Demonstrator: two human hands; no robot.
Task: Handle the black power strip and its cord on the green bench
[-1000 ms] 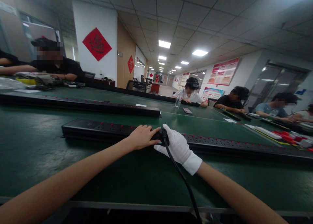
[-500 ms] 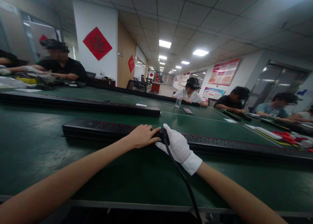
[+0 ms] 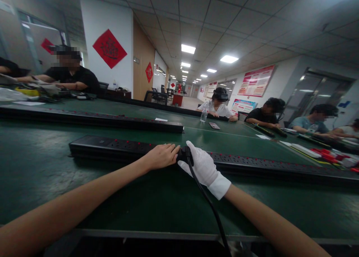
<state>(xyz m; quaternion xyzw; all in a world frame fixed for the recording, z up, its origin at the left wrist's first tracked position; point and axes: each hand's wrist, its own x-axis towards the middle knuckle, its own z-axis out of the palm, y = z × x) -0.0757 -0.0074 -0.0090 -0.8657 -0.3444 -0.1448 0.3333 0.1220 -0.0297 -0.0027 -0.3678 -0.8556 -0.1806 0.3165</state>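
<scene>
Black plug [image 3: 185, 152] in gloved R grip [image 3: 202, 168], clasped btwn digits, back fr. near edge of table [image 3: 146, 208]; L grip [image 3: 162, 156] on pwr strip [image 3: 108, 145] just left, hold unclear.

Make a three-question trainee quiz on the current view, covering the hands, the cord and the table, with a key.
1. Which hand is gloved, and what does it hold?
2. True or false: the cord runs down past the near edge of the table.
3. What stands near the phone: A) a mug, B) a bottle, C) a lamp?

Key: 1. The right hand, holding the plug. 2. True. 3. B.
</scene>
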